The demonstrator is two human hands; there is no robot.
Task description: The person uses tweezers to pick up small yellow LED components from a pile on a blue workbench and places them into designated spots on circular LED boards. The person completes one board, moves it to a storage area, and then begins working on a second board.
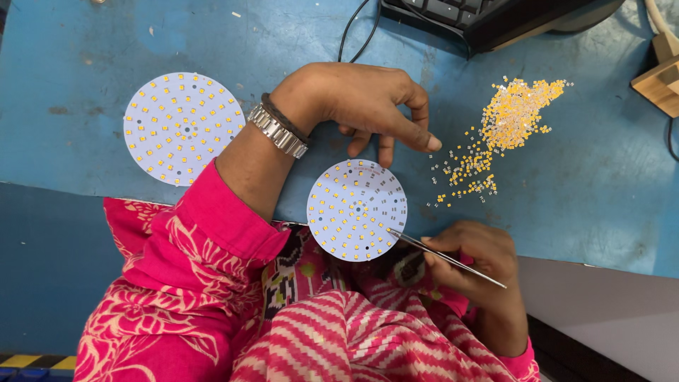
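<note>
A round white circuit disc dotted with small yellow chips lies at the near edge of the blue table. My right hand grips thin metal tweezers, whose tip touches the disc's right edge. My left hand, with a metal watch and dark band on the wrist, rests palm down just beyond the disc, fingers curled, index finger stretched toward the loose chips. It holds nothing that I can see.
A second round disc covered with yellow chips lies at the left. A scattered pile of tiny yellow chips spreads at the right. A black keyboard with cables sits at the far edge, a wooden block at far right.
</note>
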